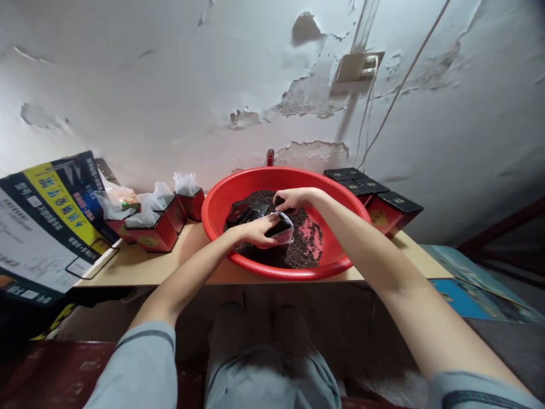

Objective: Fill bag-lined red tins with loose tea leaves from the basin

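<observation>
A wide red basin stands on a light wooden table, with dark loose grains heaped inside. My left hand is wrapped round a small bag with a clear rim, its mouth open and dark contents inside. Just above and behind the bag, my right hand is over the grains with its fingers curved down; whether they hold anything is too small to tell. Dark shiny pieces lie among the grains left of the bag.
Red boxes with clear bags sticking out stand left of the basin. Several black-lidded red boxes stand on the right. A large printed bag leans at the table's left end. The wall rises behind.
</observation>
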`<control>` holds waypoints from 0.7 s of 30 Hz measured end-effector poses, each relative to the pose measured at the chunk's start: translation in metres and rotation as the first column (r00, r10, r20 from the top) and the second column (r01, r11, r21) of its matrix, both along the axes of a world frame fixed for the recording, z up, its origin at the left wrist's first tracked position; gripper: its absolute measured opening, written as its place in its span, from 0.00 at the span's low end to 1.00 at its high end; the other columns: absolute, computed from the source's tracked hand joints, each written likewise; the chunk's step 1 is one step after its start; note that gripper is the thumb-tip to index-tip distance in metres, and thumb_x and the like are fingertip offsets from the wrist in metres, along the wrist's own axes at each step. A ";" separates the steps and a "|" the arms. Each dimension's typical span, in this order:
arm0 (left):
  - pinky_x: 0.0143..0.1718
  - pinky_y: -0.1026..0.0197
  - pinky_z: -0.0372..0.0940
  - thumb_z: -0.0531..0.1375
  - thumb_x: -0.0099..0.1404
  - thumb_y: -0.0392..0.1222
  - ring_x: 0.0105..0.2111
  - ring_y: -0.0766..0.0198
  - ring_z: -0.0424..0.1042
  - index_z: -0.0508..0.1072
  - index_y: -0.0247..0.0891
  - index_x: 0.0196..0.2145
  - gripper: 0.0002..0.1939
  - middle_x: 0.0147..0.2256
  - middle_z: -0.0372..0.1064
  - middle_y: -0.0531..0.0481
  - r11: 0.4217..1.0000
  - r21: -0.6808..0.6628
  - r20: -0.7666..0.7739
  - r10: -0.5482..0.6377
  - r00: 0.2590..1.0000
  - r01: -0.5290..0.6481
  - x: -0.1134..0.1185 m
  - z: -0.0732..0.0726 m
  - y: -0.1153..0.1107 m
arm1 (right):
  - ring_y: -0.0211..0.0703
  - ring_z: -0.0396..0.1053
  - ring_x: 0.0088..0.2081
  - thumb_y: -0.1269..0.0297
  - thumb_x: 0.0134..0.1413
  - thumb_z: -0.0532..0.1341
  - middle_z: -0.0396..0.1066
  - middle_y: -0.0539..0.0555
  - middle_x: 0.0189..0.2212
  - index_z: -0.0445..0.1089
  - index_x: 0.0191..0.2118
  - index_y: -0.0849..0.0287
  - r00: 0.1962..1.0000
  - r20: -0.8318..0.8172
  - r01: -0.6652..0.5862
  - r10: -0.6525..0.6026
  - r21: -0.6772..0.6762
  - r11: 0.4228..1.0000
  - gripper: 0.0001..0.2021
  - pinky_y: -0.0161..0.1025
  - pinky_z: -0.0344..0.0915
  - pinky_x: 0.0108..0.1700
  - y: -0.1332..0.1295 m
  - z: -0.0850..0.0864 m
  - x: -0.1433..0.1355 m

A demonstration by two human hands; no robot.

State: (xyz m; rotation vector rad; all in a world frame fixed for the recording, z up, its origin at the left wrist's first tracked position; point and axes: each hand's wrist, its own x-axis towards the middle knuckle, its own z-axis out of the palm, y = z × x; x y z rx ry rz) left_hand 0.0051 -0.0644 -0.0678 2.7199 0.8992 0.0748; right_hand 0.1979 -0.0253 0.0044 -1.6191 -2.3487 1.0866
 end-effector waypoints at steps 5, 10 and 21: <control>0.66 0.53 0.63 0.55 0.58 0.32 0.62 0.54 0.72 0.71 0.36 0.66 0.37 0.63 0.72 0.45 0.980 -0.182 0.284 0.128 0.950 -0.077 -0.027 0.006 0.002 | 0.41 0.75 0.39 0.67 0.60 0.67 0.75 0.59 0.50 0.70 0.52 0.60 0.992 -0.072 -0.097 0.103 0.087 0.992 0.16 0.34 0.75 0.34 0.004 -0.021 -0.003; 0.61 0.56 0.67 0.54 0.56 0.29 0.55 0.53 0.78 0.84 0.35 0.46 0.25 0.57 0.78 0.44 0.943 -0.165 0.227 0.320 0.920 -0.287 -0.032 0.013 -0.002 | 0.43 0.78 0.40 0.67 0.63 0.63 0.79 0.57 0.48 0.75 0.55 0.57 0.976 -0.048 -0.206 0.214 0.134 0.969 0.16 0.37 0.76 0.40 0.001 -0.020 0.004; 0.58 0.52 0.67 0.68 0.54 0.58 0.64 0.38 0.67 0.55 0.25 0.71 0.56 0.68 0.61 0.24 0.959 -0.011 -0.139 0.280 0.950 -0.284 -0.008 -0.003 0.018 | 0.51 0.74 0.58 0.63 0.65 0.64 0.76 0.56 0.58 0.83 0.49 0.52 0.736 0.141 -0.612 0.662 0.557 0.562 0.11 0.49 0.66 0.63 0.008 -0.074 0.033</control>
